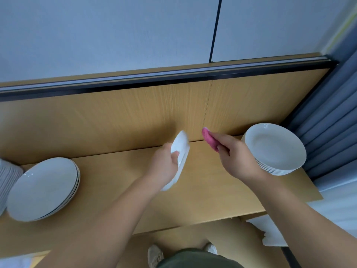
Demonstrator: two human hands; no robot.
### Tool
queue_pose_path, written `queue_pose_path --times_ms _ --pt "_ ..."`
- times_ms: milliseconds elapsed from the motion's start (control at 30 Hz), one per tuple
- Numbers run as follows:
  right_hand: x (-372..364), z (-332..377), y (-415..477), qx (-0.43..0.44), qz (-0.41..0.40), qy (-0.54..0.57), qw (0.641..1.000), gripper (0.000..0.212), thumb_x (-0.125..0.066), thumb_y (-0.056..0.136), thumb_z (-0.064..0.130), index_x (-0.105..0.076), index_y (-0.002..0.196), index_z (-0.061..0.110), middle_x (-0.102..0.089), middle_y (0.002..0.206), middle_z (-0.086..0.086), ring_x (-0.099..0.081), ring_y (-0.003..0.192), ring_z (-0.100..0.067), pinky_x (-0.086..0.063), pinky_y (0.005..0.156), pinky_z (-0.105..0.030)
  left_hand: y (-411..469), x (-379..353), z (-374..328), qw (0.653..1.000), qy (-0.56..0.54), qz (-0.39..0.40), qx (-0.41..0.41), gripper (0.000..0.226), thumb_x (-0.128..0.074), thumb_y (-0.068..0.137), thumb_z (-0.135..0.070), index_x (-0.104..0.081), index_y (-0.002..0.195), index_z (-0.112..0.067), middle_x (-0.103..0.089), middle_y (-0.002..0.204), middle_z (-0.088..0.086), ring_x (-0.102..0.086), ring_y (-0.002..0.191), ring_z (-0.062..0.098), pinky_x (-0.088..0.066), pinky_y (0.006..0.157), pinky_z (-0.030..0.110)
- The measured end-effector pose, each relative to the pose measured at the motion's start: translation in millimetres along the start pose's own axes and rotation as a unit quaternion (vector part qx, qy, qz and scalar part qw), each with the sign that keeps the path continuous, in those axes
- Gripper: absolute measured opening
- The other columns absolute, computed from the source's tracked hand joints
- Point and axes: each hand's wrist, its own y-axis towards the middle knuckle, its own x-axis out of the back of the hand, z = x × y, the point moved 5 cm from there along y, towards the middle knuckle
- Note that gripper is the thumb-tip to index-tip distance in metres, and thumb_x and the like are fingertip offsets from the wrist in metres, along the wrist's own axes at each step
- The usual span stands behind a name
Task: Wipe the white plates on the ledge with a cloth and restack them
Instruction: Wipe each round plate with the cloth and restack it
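Note:
My left hand grips a white plate by its rim, holding it nearly on edge above the middle of the wooden ledge. To its right, my right hand holds a pink cloth, a short way apart from the plate. A stack of several white deep plates stands at the ledge's right end, just beyond my right hand. Another stack of white plates sits at the left end.
A wood-grain panel rises behind the ledge, with a pale wall above it. Grey-blue curtains hang at the right. White folded fabric lies below the ledge's right edge. My shoes show on the floor.

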Motion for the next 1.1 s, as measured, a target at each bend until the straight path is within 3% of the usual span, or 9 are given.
queue_pose_path --times_ms 233,367,533,633,733,800,900,1000,1100 --pt "-22 19 9 0.008 -0.025 -0.01 1.0 0.058 -0.038 0.089 -0.017 -0.056 0.136 0.013 -0.063 0.12 0.015 -0.054 0.111 0.011 -0.038 0.097 -0.007 1 13 28 0.993 -0.117 0.005 0.025 0.025 -0.04 0.101 -0.028 -0.05 0.097 -0.006 -0.045 0.077 0.001 -0.042 0.065 0.016 -0.032 0.058 0.03" --pt "-40 27 7 -0.004 -0.017 0.015 1.0 0.059 -0.035 0.089 -0.018 -0.055 0.137 0.011 -0.06 0.131 0.013 -0.052 0.121 0.008 -0.037 0.102 -0.01 3 17 49 0.981 -0.192 0.016 0.039 0.015 -0.043 0.101 -0.026 -0.049 0.089 -0.02 -0.048 0.078 -0.006 -0.045 0.067 0.01 -0.035 0.059 0.026" --pt "-59 26 8 -0.01 -0.023 -0.007 1.0 0.059 -0.036 0.088 -0.019 -0.057 0.135 0.011 -0.063 0.124 0.017 -0.053 0.111 0.014 -0.036 0.095 -0.005 10 20 75 0.963 -0.261 0.028 0.064 0.019 -0.047 0.099 -0.022 -0.054 0.116 -0.017 -0.059 0.097 -0.005 -0.057 0.088 0.015 -0.043 0.071 0.027" --pt "-72 21 15 -0.004 -0.007 -0.018 1.0 0.058 -0.037 0.088 -0.018 -0.058 0.133 0.01 -0.06 0.112 0.029 -0.054 0.104 0.015 -0.037 0.091 -0.004 16 32 82 0.971 -0.232 0.04 0.041 0.058 -0.058 0.091 -0.015 -0.033 0.143 -0.022 -0.054 0.118 -0.013 -0.055 0.106 0.011 -0.045 0.083 0.027" --pt "-84 20 26 0.011 0.029 -0.005 0.999 0.052 -0.038 0.09 -0.011 -0.059 0.133 0.011 -0.064 0.121 0.017 -0.056 0.113 0.007 -0.04 0.094 -0.01 22 34 91 0.991 -0.092 0.099 0.009 0.081 -0.072 0.08 -0.016 -0.028 0.147 -0.026 -0.04 0.122 -0.01 -0.042 0.11 0.01 -0.039 0.085 0.024" --pt "-91 17 35 0.016 0.059 0.006 0.998 0.043 -0.038 0.094 0.013 -0.061 0.13 0.012 -0.066 0.12 0.009 -0.058 0.116 -0.002 -0.043 0.097 -0.015 26 33 102 0.992 0.005 0.125 0.002 0.094 -0.077 0.075 -0.021 -0.02 0.15 -0.027 -0.032 0.133 -0.001 -0.038 0.119 0.015 -0.041 0.091 0.028" --pt "-103 11 50 0.026 0.098 -0.002 0.995 0.052 -0.032 0.094 0.039 -0.06 0.131 0.017 -0.065 0.112 0.013 -0.06 0.11 -0.005 -0.047 0.094 -0.021 29 33 114 0.99 0.012 0.142 0.016 0.101 -0.078 0.073 -0.023 -0.016 0.152 -0.029 -0.026 0.133 -0.003 -0.033 0.118 0.01 -0.039 0.092 0.024" --pt "-117 1 64 0.055 0.133 -0.036 0.989 0.042 -0.041 0.097 0.013 -0.056 0.137 0.02 -0.062 0.115 0.016 -0.058 0.108 -0.002 -0.048 0.093 -0.024 30 34 120 0.99 0.008 0.137 0.023 0.098 -0.08 0.074 -0.02 -0.021 0.151 -0.03 -0.024 0.13 -0.003 -0.03 0.117 0.009 -0.028 0.091 0.015" --pt "-133 -4 80 0.075 0.158 -0.053 0.983 0.053 -0.044 0.094 -0.004 -0.053 0.14 0.021 -0.058 0.135 0.009 -0.052 0.125 -0.007 -0.045 0.103 -0.026 29 33 127 0.991 -0.01 0.13 0.039 0.098 -0.083 0.071 -0.019 -0.025 0.15 -0.028 -0.023 0.138 0.001 -0.03 0.129 0.015 -0.025 0.094 0.013"
